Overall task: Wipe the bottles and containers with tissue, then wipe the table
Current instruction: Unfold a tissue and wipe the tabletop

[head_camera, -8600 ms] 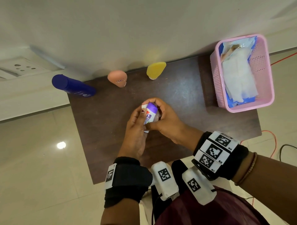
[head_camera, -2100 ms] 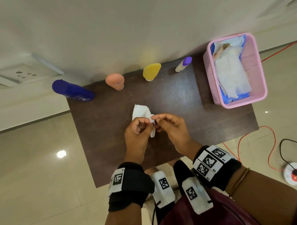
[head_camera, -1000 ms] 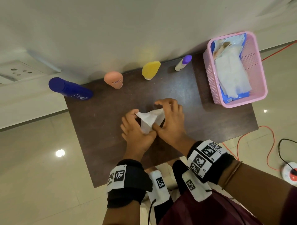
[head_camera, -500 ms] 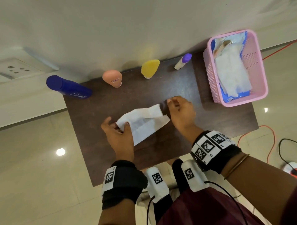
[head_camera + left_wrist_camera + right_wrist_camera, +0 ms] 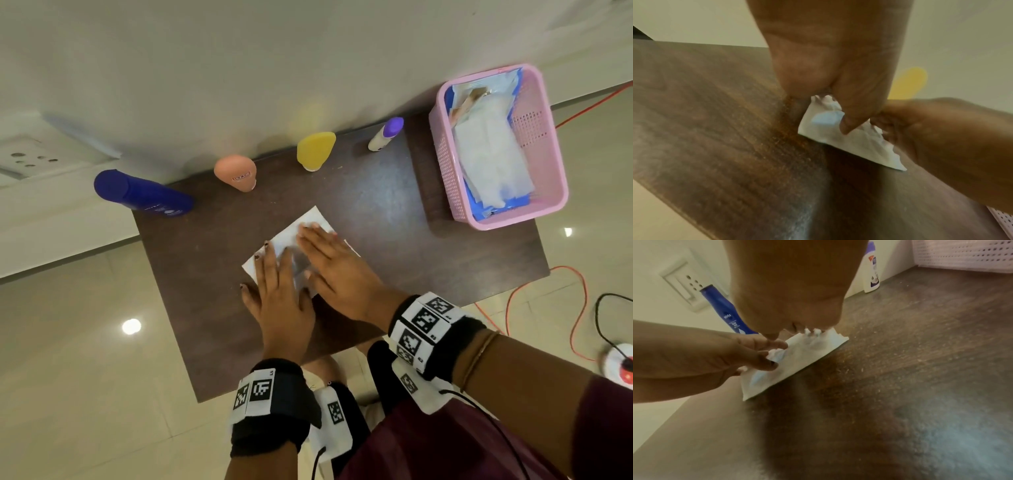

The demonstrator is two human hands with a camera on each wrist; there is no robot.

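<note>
A white tissue (image 5: 310, 221) lies spread on the dark brown table (image 5: 394, 212). My left hand (image 5: 270, 270) and right hand (image 5: 325, 253) press flat on it side by side, fingers straight. In the left wrist view the left thumb bears on the tissue (image 5: 824, 128); the right wrist view shows the tissue (image 5: 801, 363) under both hands. Along the back edge stand a blue bottle (image 5: 144, 195), a peach container (image 5: 236, 171), a yellow container (image 5: 315, 149) and a white bottle with a purple cap (image 5: 385, 133).
A pink basket (image 5: 513, 221) holding a blue pack of tissues sits at the table's right back corner. A wall runs right behind the bottles. Orange and black cables lie on the tiled floor to the right.
Half a second ago my hands held the tissue stretched by its ends. Now both lie flat on it near the table's middle. The purple-capped bottle, held earlier, stands at the back.
</note>
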